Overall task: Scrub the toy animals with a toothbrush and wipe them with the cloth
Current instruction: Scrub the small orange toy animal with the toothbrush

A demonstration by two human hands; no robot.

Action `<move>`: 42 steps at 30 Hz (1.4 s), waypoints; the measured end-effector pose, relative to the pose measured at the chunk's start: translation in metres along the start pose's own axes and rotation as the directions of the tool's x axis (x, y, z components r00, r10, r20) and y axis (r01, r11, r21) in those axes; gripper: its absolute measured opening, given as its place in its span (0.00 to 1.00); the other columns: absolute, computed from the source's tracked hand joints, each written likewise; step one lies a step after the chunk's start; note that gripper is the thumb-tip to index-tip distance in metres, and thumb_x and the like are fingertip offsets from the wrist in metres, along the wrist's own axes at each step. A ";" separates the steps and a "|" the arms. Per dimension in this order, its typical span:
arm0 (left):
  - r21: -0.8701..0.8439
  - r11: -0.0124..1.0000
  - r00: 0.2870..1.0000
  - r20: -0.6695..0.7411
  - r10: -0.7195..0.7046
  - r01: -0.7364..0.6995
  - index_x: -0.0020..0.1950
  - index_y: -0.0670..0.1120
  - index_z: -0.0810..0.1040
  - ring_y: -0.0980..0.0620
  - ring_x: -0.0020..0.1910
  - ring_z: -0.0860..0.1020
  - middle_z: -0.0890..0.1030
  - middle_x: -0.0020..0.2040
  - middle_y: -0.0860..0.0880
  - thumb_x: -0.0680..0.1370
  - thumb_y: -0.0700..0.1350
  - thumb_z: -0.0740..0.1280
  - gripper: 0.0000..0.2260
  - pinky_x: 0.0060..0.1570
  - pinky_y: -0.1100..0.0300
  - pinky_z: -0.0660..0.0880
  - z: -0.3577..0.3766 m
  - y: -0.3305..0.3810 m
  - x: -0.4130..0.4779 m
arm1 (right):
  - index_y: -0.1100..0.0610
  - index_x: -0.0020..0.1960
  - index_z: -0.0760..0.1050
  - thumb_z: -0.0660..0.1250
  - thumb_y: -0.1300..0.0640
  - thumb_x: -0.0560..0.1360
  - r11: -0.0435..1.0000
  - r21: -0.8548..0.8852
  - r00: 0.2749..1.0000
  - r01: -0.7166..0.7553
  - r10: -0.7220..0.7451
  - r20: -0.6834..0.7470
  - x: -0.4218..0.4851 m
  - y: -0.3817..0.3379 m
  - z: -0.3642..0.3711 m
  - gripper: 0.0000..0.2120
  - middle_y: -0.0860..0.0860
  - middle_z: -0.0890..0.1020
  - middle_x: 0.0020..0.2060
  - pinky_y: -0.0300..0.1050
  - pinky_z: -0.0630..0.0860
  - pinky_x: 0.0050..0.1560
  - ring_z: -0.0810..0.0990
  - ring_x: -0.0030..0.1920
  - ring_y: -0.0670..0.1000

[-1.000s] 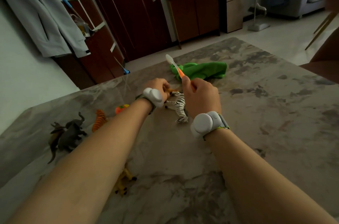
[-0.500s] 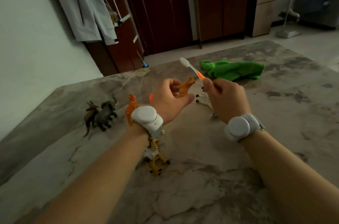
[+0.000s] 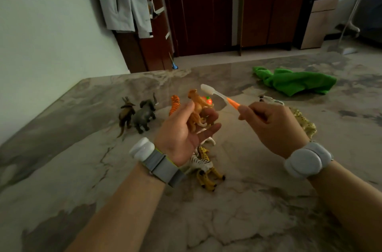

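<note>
- The left hand (image 3: 184, 134) is raised above the counter (image 3: 258, 210), palm up, with thumb and fingers closed around an orange toy animal (image 3: 197, 109) that stands head-up in the grip.
- The right hand (image 3: 272, 125) pinches the orange handle of a toothbrush (image 3: 219, 96); its pale head points left and sits right beside the head of the held toy, though contact cannot be told.
- Both wrists wear grey bands with white round pods.
- Below the left hand, a zebra (image 3: 201, 163) and a yellow spotted giraffe (image 3: 208, 179) lie together on the counter, touching.
- To the left stand a grey elephant (image 3: 144, 115) and a brown horned animal (image 3: 126, 113), close together; a striped tiger (image 3: 174, 104) is just behind the left thumb.
- A spotted yellow toy (image 3: 306, 125) shows partly behind the right hand, and another striped toy (image 3: 270, 100) peeks above its knuckles.
- A green cloth (image 3: 293, 82) lies crumpled on the far right of the counter, well apart from the hands.
- No container holds any of the toys; all rest on the bare counter.
</note>
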State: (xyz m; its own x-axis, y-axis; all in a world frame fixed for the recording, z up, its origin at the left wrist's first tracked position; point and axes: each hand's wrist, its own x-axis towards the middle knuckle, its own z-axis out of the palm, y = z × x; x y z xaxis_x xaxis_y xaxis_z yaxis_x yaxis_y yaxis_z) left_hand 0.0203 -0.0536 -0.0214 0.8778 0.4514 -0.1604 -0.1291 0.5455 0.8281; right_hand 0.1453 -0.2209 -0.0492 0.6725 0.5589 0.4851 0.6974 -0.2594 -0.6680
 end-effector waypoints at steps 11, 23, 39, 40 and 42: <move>-0.038 0.999 0.999 -0.032 -0.007 0.006 0.50 0.37 0.79 0.45 0.46 0.83 0.83 0.47 0.39 0.83 0.45 0.58 0.14 0.48 0.51 0.81 -0.012 0.000 -0.002 | 0.48 0.43 0.82 0.63 0.43 0.79 0.999 0.004 0.988 0.047 -0.047 0.148 -0.008 -0.010 0.003 0.14 0.50 0.77 0.26 0.37 0.68 0.26 0.71 0.24 0.47; -0.023 0.999 0.999 -0.032 0.023 -0.024 0.51 0.40 0.82 0.51 0.43 0.81 0.84 0.43 0.44 0.85 0.44 0.54 0.17 0.45 0.56 0.79 -0.015 -0.007 0.003 | 0.52 0.41 0.82 0.64 0.46 0.80 0.999 0.036 0.999 0.025 -0.026 0.041 -0.006 -0.005 0.000 0.15 0.47 0.73 0.24 0.33 0.65 0.26 0.69 0.24 0.44; -0.051 0.999 0.999 -0.043 -0.003 0.001 0.52 0.38 0.78 0.47 0.45 0.82 0.84 0.48 0.41 0.84 0.42 0.56 0.13 0.50 0.52 0.77 -0.019 -0.005 0.004 | 0.48 0.42 0.83 0.63 0.42 0.78 0.998 -0.019 0.967 0.056 -0.049 0.248 -0.008 -0.007 0.004 0.15 0.49 0.76 0.25 0.35 0.67 0.27 0.69 0.24 0.44; -0.028 1.000 0.999 -0.031 -0.013 0.013 0.52 0.38 0.79 0.48 0.44 0.82 0.84 0.47 0.42 0.84 0.42 0.56 0.13 0.50 0.52 0.77 -0.020 -0.005 0.004 | 0.49 0.42 0.83 0.63 0.42 0.79 0.999 -0.025 0.977 0.045 -0.038 0.211 -0.007 -0.005 0.004 0.15 0.49 0.76 0.25 0.35 0.67 0.28 0.70 0.24 0.44; 0.019 1.000 1.000 0.004 -0.025 0.025 0.52 0.40 0.80 0.51 0.44 0.81 0.85 0.46 0.44 0.85 0.43 0.53 0.16 0.50 0.53 0.76 -0.020 -0.006 0.003 | 0.50 0.41 0.82 0.63 0.43 0.79 0.999 -0.032 0.994 0.004 0.000 0.108 -0.004 -0.001 0.002 0.16 0.50 0.75 0.25 0.35 0.67 0.27 0.70 0.24 0.44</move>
State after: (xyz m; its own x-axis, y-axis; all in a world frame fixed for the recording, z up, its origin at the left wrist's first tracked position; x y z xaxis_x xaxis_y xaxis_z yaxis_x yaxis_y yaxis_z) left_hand 0.0151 -0.0418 -0.0377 0.8824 0.4352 -0.1789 -0.0988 0.5432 0.8338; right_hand 0.1417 -0.2209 -0.0518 0.6418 0.6406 0.4216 0.7074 -0.2822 -0.6480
